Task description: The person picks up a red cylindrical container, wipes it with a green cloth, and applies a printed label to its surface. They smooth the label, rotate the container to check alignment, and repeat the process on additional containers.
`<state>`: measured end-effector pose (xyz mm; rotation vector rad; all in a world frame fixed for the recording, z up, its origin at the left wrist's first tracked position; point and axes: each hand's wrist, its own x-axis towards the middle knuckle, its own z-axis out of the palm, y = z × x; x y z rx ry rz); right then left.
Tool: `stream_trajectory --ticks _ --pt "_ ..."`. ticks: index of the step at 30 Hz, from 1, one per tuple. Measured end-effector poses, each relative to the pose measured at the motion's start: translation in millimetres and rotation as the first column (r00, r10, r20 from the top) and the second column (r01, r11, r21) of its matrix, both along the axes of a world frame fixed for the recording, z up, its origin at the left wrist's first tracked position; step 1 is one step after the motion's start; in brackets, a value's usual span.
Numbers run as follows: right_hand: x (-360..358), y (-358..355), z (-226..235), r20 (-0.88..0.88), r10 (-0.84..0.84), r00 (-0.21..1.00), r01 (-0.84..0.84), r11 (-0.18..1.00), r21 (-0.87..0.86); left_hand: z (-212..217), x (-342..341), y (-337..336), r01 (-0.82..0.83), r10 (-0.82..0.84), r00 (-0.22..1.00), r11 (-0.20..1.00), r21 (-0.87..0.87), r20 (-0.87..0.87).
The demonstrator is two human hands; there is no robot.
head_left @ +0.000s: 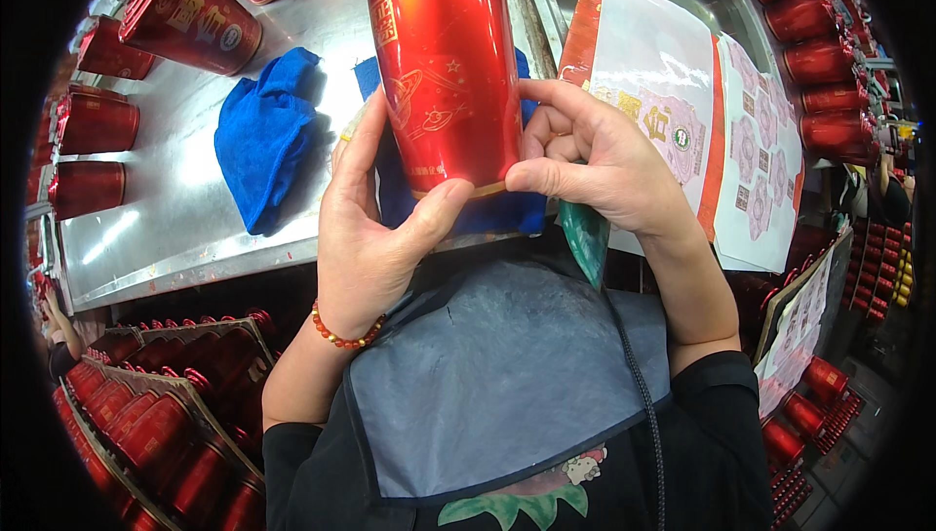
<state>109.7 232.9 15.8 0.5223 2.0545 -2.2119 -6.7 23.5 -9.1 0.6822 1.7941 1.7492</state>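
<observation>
A tall, glossy red metal canister (pixel 453 73) with gold line drawings lies at the top middle, its gold-rimmed end toward me. My left hand (pixel 366 214) grips it from the left, fingers along its side and thumb at the lower rim. From the right my right hand (pixel 609 156) holds it, index finger against the side and thumb at the rim. A green marbled, pointed piece (pixel 585 243) shows just below my right hand; I cannot tell whether the hand holds it. Under the canister lies a blue cloth (pixel 507 217), partly hidden.
A crumpled blue cloth (pixel 263 146) lies on the metal table (pixel 175 209). Several red canisters (pixel 190 19) stand at left. Printed sheets (pixel 653 82) with a red border lie at right, before more red canisters (pixel 838 131). Racks of red canisters (pixel 146 424) stand below left.
</observation>
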Motion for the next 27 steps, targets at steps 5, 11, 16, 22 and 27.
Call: stream_trajectory --ticks 5,11,16,22,27 --pt "0.6 0.1 -3.1 -0.011 -0.004 1.0 0.004 1.0 -0.003 -1.3 -1.0 -0.1 -0.009 0.008 0.998 1.0 -0.012 -0.058" --pt "0.2 0.7 0.2 -0.002 0.002 1.0 -0.002 1.0 -0.03 -1.4 -2.4 -1.4 -0.014 0.004 0.99 0.997 -0.074 -0.142" --pt "0.5 0.4 -1.3 -0.007 0.004 1.0 -0.004 0.999 -0.035 -0.8 -1.7 -1.9 -0.026 0.006 0.983 0.994 -0.109 -0.184" --pt "-1.5 1.8 7.0 0.021 0.019 1.0 -0.019 1.0 0.014 -2.9 0.5 0.0 -0.052 0.021 0.956 0.994 -0.099 -0.292" --pt "-4.8 -5.3 17.8 0.035 0.024 0.999 -0.031 0.977 0.213 -5.1 3.1 1.5 -0.076 0.029 0.92 0.992 -0.105 -0.39"
